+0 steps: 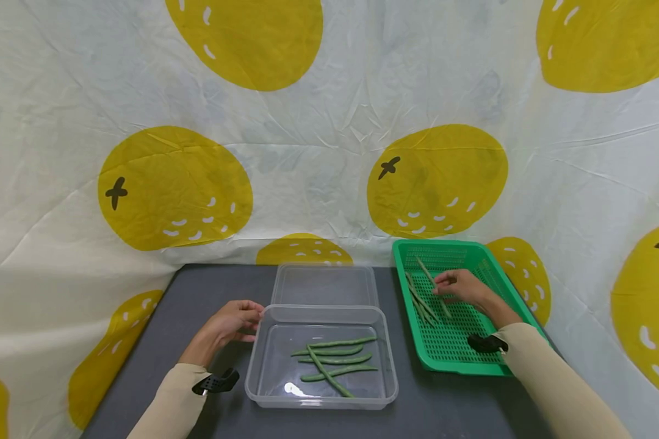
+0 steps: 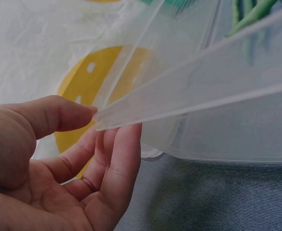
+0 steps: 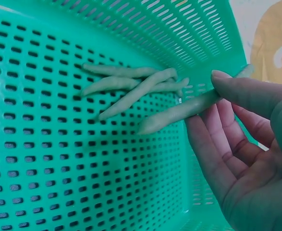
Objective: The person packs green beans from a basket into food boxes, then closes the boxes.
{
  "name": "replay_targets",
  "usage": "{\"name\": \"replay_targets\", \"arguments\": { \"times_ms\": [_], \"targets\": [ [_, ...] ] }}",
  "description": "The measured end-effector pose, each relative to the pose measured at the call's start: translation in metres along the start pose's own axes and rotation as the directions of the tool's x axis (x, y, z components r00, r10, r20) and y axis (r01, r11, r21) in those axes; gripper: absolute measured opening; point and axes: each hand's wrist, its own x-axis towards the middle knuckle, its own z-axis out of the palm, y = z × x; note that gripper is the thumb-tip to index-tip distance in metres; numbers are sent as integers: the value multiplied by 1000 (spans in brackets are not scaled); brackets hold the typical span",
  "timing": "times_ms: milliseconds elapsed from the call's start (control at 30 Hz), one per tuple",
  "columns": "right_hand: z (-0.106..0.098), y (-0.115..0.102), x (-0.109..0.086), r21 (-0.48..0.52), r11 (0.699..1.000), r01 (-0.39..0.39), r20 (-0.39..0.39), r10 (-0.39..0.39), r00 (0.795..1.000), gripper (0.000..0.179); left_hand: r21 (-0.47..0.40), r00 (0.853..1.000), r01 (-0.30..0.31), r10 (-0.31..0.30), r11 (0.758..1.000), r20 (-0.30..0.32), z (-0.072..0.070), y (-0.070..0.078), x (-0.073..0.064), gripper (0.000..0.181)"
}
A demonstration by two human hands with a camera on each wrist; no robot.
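Note:
My right hand (image 1: 464, 288) pinches one green bean (image 3: 174, 114) between thumb and fingers, over the green basket (image 1: 456, 363). Several other green beans (image 3: 131, 91) lie in a loose bunch on the basket's slotted floor, toward its left side in the head view. At the left, my left hand (image 1: 236, 320) holds the back left corner of the clear plastic container (image 1: 321, 402), thumb on top of the rim and fingertips beneath it in the left wrist view. Inside that container several green beans (image 1: 337, 360) lie roughly side by side, with one crossing over the others.
A clear flat lid (image 1: 326, 283) lies on the dark table (image 1: 198, 286) behind the container. The cloth (image 1: 318, 201) with yellow fruit prints hangs close behind the table. The basket's raised walls stand to the container's right, with a narrow strip of table between.

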Motion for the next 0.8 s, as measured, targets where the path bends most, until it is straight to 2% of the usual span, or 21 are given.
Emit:
{"name": "replay_targets", "arguments": {
  "times_ms": [300, 600, 800],
  "targets": [
    [-1, -12, -5, 28, 998, 52, 35, -53, 998, 50, 1, 1000, 0, 0, 1000, 13, 0, 1, -1, 28],
    [2, -31, -11, -6, 997, 74, 38, -74, 997, 54, -2, 1000, 7, -7, 1000, 5, 0, 1, 1, 28],
    [5, -40, -12, -15, 995, 99, 62, -98, 993, 50, -7, 1000, -1, 1, 1000, 13, 0, 1, 0, 28]
  ]
}}
